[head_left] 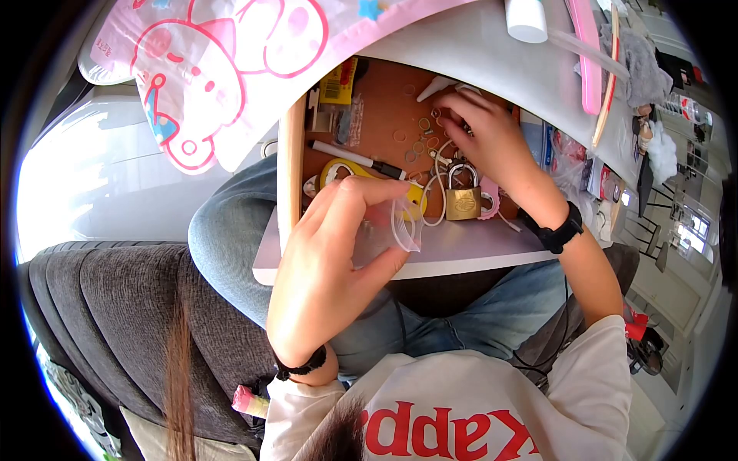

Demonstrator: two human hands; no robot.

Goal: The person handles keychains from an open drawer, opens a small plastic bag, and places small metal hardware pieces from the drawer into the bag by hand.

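My left hand (334,238) holds a small clear plastic bag (406,223) open between thumb and fingers, over the front of an open drawer (290,161). Inside the drawer, at its back right, my right hand (480,131) has its fingertips bent together beside several small rings (424,123); a tiny ring seems to be at the fingertips. Just below that hand lie a brass padlock (463,201) and a white cord (433,192). A black and white marker (357,157) and a yellow object (415,197) are near the left fingers.
A pink and white printed bag (192,84) covers the tabletop's left part. A white cylinder (526,21) and a pink strip (586,61) are on the table's right. Plastic packets (567,154) lie beyond the drawer's right side. A grey sofa (115,307) is at left.
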